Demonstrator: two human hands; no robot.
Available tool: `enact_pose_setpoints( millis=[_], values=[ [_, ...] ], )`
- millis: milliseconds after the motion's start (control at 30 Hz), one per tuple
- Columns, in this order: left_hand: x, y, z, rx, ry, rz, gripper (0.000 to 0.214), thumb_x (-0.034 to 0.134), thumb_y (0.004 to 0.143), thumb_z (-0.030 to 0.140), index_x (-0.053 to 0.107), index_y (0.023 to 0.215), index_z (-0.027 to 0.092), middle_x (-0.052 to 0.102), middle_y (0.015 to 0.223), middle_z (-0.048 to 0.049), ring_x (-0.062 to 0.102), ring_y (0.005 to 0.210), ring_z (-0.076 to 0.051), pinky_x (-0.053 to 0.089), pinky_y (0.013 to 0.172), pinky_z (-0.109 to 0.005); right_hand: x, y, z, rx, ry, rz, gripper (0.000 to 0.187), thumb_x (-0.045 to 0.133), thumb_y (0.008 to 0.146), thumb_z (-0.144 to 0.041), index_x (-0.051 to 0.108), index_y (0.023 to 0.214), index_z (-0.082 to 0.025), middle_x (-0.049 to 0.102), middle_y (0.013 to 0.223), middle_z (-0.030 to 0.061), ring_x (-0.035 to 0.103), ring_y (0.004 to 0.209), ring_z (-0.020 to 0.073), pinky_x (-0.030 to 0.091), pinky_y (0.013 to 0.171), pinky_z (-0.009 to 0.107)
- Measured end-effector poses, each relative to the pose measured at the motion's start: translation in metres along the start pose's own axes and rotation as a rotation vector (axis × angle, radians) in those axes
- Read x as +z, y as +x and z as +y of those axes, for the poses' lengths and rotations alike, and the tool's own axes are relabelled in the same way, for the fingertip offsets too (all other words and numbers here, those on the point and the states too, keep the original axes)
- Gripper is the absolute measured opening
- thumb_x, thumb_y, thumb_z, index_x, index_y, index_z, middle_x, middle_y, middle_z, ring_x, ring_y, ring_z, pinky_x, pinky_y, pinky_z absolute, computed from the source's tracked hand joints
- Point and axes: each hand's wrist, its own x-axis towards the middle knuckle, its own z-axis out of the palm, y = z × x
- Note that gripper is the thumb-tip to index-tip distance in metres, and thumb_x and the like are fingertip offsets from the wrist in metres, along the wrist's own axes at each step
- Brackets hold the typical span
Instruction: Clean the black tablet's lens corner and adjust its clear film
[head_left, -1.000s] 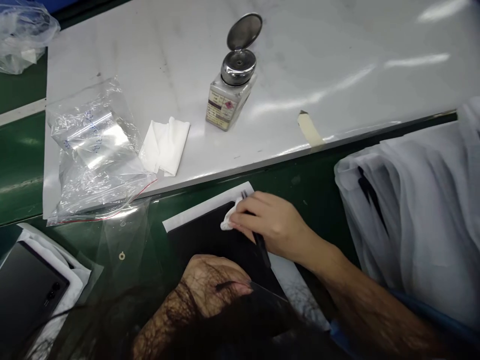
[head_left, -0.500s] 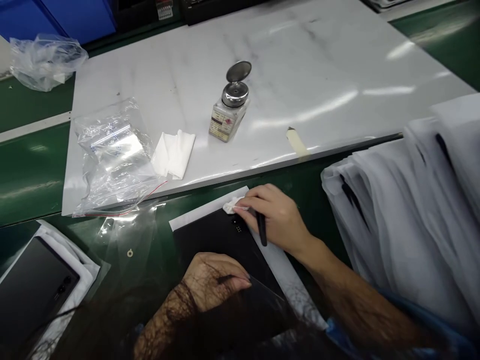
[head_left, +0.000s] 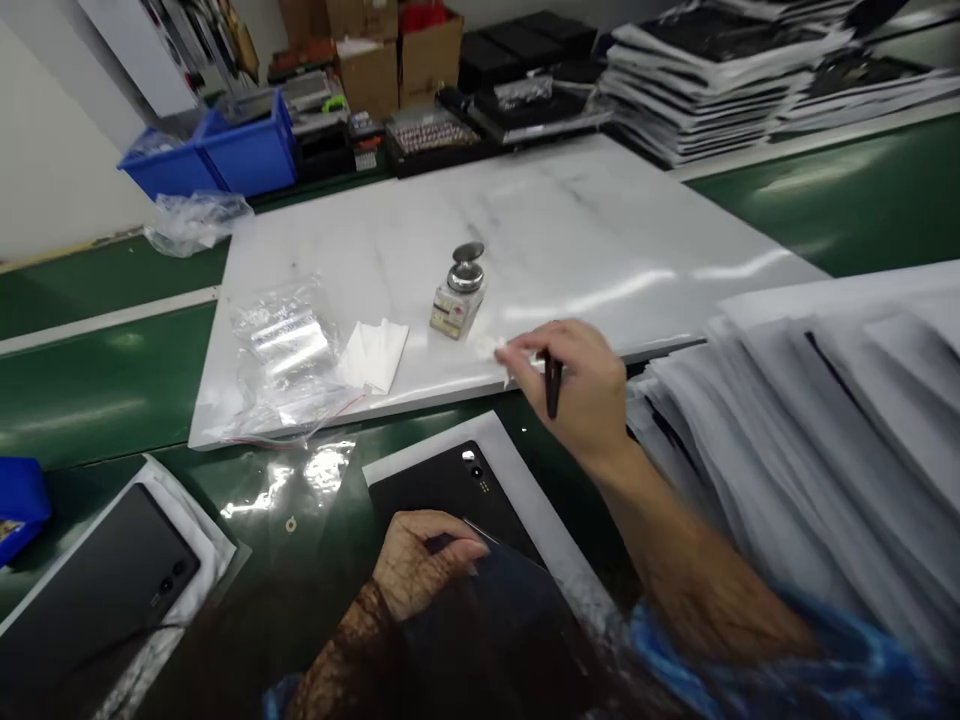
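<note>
My right hand [head_left: 581, 385] hangs over the near edge of a white marble slab [head_left: 570, 230], gripping black tweezers [head_left: 553, 385] against the fingers. A small white wipe [head_left: 487, 347], slightly blurred, sits at its fingertips. My left hand [head_left: 427, 562] lies lower, curled over the edge of a clear film sheet [head_left: 510, 620] that looks dark and glossy. Beneath it, a black device back with a camera cluster [head_left: 450, 490] rests on a white sheet [head_left: 427, 447]. A metal-topped solvent bottle [head_left: 457, 305] stands on the slab, beyond my right hand.
A folded white wipe [head_left: 373, 355] and a zip bag [head_left: 281, 360] lie on the slab. A dark device [head_left: 97, 575] sits on white wrapping at lower left. White sheet stacks [head_left: 810, 430] crowd the right. Blue bins [head_left: 225, 150] and dark stacks line the back.
My right hand has lifted off the black device toward the slab, carrying the tweezers and wipe. The view has tilted up and shows more of the room. My left hand stays on the film.
</note>
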Motion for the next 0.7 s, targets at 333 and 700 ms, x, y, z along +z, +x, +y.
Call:
enact_pose_setpoints(
  millis=[333,700],
  values=[
    [-0.017,0.011,-0.013,0.017,-0.105,0.316,0.019,0.064,0.07,0.038,0.071,0.062,0.022,0.069,0.043,-0.0004,0.062,0.037,-0.018,0.05,0.038,-0.026,0.061,0.109,0.019,0.195,-0.098,-0.07,0.007,0.079,0.097,-0.025,0.086,0.096,-0.025,0.08,0.105,0.0113,0.073,0.104,0.0363,0.063,0.091,0.052],
    [-0.008,0.005,-0.007,0.009,-0.02,0.399,0.017,0.067,0.068,0.035,0.07,0.057,0.022,0.068,0.047,0.0008,0.062,0.042,-0.019,0.05,0.042,-0.027,-0.042,-0.063,-0.06,-0.056,0.38,-0.423,0.042,0.084,0.103,-0.03,0.078,0.144,-0.038,0.089,0.104,0.003,0.087,0.082,0.0307,0.075,0.066,0.045]
  ],
)
